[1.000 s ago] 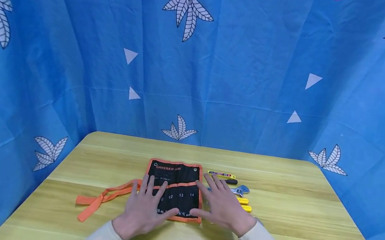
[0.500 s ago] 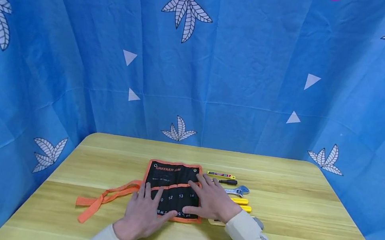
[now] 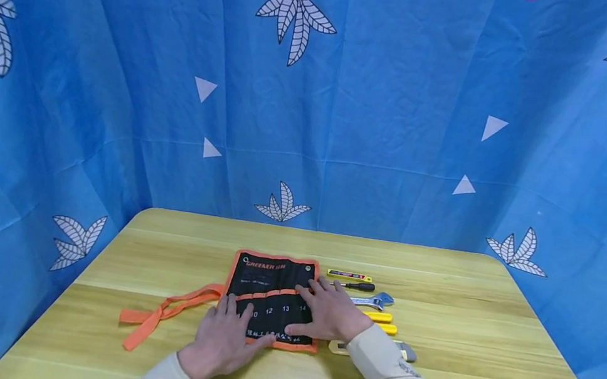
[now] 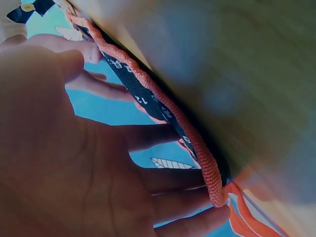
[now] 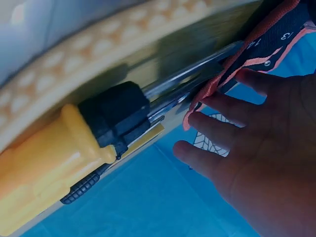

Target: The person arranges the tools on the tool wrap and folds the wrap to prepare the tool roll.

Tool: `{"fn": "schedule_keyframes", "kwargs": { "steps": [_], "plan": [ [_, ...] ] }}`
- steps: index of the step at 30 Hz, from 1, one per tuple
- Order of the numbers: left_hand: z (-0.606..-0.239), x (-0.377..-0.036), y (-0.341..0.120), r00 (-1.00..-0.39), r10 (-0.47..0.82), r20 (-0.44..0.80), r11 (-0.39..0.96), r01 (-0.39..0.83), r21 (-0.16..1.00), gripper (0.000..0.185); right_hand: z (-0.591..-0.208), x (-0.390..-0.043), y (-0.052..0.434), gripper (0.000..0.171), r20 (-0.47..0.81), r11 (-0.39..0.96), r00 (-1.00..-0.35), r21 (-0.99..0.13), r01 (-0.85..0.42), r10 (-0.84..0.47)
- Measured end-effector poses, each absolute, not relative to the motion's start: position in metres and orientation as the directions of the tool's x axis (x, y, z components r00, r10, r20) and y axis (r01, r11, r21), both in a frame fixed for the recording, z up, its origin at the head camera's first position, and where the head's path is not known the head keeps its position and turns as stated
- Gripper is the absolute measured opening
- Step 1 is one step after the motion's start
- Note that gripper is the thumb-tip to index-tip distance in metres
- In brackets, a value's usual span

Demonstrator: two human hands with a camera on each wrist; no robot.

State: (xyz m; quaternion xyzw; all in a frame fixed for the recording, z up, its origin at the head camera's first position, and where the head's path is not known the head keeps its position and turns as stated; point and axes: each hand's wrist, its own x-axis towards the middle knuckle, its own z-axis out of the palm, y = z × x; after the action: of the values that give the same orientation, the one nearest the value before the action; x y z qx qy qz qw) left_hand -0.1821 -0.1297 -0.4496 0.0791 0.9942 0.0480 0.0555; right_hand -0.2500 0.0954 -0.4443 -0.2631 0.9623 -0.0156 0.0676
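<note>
Your left hand (image 3: pixel 221 338) lies flat with fingers spread on the lower left corner of the black, orange-trimmed tool roll (image 3: pixel 272 287), which lies unrolled at the centre of the wooden table (image 3: pixel 490 339). Your right hand (image 3: pixel 329 316) presses the roll's right edge, fingers straight; neither hand grasps anything. The roll's orange tie strap (image 3: pixel 163 314) trails toward the lower left. Just right of the roll sit a utility knife (image 3: pixel 348 275), a screwdriver (image 3: pixel 358 286) and an adjustable wrench (image 3: pixel 376 300).
</note>
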Motion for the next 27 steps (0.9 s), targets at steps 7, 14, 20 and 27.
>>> {"fn": "schedule_keyframes", "kwargs": {
  "steps": [7, 14, 20, 27],
  "plan": [
    [-0.448, -0.187, -0.138, -0.98, 0.139, -0.139, 0.987, 0.126, 0.101, 0.093, -0.444, -0.247, 0.09, 0.095, -0.129, 0.859, -0.85, -0.062, -0.508, -0.511],
    [-0.444, -0.194, -0.145, -0.982, 0.126, -0.141, 0.991, 0.117, 0.072, 0.092, -0.443, -0.242, 0.085, 0.094, -0.133, 0.85, -0.84, -0.084, -0.519, -0.526],
    [-0.445, -0.202, -0.157, -0.985, 0.118, -0.124, 0.991, 0.108, 0.083, 0.094, -0.441, -0.234, 0.079, 0.093, -0.13, 0.837, -0.827, -0.106, -0.537, -0.548],
    [-0.449, -0.212, -0.17, -0.99, 0.114, -0.087, 0.988, 0.104, 0.111, 0.091, -0.439, -0.223, 0.071, 0.097, -0.138, 0.825, -0.814, -0.066, -0.561, -0.564]
  ]
}}
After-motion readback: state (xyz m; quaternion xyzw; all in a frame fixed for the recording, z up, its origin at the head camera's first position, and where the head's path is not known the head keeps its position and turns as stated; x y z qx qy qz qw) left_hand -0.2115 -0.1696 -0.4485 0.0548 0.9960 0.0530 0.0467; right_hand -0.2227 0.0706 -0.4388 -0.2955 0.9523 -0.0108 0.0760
